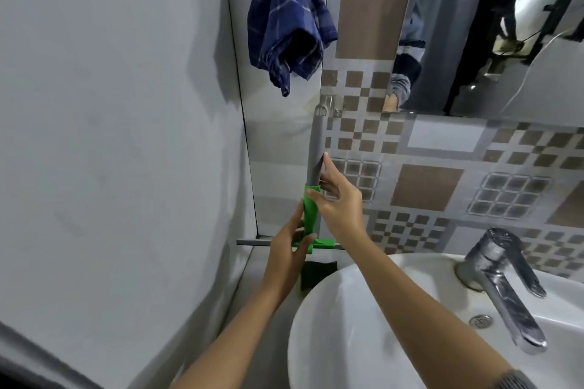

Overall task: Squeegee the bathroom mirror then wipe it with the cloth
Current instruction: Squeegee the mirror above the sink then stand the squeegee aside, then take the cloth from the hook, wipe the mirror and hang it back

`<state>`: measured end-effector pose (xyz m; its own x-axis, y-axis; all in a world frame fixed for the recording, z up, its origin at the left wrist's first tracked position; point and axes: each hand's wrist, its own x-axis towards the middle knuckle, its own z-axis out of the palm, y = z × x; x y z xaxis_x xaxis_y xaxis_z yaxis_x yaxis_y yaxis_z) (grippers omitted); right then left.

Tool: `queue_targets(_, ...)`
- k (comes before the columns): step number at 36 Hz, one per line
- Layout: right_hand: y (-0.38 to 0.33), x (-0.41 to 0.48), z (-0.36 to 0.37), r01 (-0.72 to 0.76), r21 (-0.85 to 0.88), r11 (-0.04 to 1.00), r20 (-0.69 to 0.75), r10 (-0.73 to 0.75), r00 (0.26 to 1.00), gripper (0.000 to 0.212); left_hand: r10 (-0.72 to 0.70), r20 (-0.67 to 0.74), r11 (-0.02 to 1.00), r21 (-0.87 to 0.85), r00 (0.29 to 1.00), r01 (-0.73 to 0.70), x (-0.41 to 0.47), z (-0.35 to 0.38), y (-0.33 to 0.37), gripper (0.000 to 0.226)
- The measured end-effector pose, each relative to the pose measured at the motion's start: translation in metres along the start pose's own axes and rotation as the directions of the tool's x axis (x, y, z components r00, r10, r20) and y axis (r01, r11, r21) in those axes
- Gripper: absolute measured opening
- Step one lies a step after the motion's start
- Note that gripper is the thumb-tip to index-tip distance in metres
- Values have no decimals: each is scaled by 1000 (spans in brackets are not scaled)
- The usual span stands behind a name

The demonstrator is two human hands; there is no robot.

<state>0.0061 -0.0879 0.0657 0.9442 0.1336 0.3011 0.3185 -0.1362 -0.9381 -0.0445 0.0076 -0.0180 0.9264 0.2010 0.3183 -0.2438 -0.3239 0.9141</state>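
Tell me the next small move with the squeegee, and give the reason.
Probably lift the squeegee up off the wall hook. Its grey handle top sits at the hook, both hands, left and right, touch it, and the mirror is up to the right.

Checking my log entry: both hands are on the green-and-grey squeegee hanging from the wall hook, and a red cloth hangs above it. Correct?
Not quite. The cloth is blue, not red, as the head view shows. The rest stands: left hand and right hand are on the squeegee, under the hook.
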Motion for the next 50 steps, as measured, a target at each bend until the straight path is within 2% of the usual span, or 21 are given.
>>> queue_targets(13, 24, 6, 2, -72, -20, 997, 1, 72, 997, 74, -77, 25, 995, 67, 997, 75, 7, 10, -24, 52)
queue_targets(26, 37, 16, 0, -24, -161, 987, 42, 31, 999, 75, -89, 24, 996, 2, 996, 89, 20, 22, -29, 52)
queue_targets(28, 39, 17, -2, -7, -194, 981, 42, 16, 999, 73, -61, 26, 998, 13, 998, 60, 21, 22, -29, 48)
queue_targets(31, 42, 16, -5, 83, -252, 964, 1, -85, 996, 66, 11, -14, 998, 65, 1000, -10, 27, 18, -23, 41)
queue_targets(34, 33, 18, -11, 140, -280, 950, -51, -160, 986, 57, 139, -144, 986, 113, 980, -123, 41, 4, -4, 42)
queue_targets(37, 7, 25, -17, 246, -285, 926, -69, -276, 959, 49, 262, -362, 964, 137, 895, -226, 67, -19, 33, 35)
queue_targets(39, -20, 35, -20, 307, -272, 912, -94, -343, 935, 44, 339, -497, 940, 135, 799, -315, 87, -38, 66, 33)
queue_targets(41, -51, 48, -23, 385, -254, 887, -129, -426, 896, 39, 424, -570, 896, 152, 704, -417, 107, -56, 105, 31)
queue_targets(44, -98, 72, -26, 473, -242, 847, -174, -518, 838, 32, 521, -562, 831, 162, 642, -533, 136, -79, 162, 31)
queue_targets(47, -139, 96, -29, 501, -214, 839, -204, -540, 817, 29, 577, -448, 810, 203, 683, -550, 163, -95, 205, 34)
queue_targets(50, -162, 119, -30, 484, -236, 843, -169, -526, 833, 27, 618, -276, 780, 332, 736, -531, 187, -103, 225, 39)
